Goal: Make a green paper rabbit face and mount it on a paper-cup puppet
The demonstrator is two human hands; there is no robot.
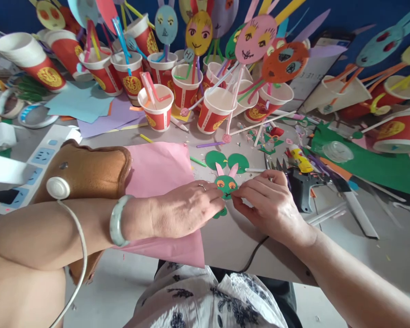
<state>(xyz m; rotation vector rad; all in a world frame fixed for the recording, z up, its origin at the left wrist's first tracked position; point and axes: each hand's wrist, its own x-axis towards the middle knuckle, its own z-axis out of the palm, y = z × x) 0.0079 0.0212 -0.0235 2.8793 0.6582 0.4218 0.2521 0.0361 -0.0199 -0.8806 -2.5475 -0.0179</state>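
Note:
A small green paper rabbit face with pink ears, orange eyes and a drawn mouth lies between my hands. My left hand has its fingers bent together at the face's left edge. From the right, my right hand pinches the opposite edge with thumb and fingers. Just behind the face are two green paper circles. Small rounded green paper pieces show partly under my left fingers. My left forearm crosses a sheet of pink paper.
Red-and-white paper cups with straws and paper faces line the back. A hot glue gun, scissors and a utility knife lie right. A brown hand warmer with a cable and a power strip sit left.

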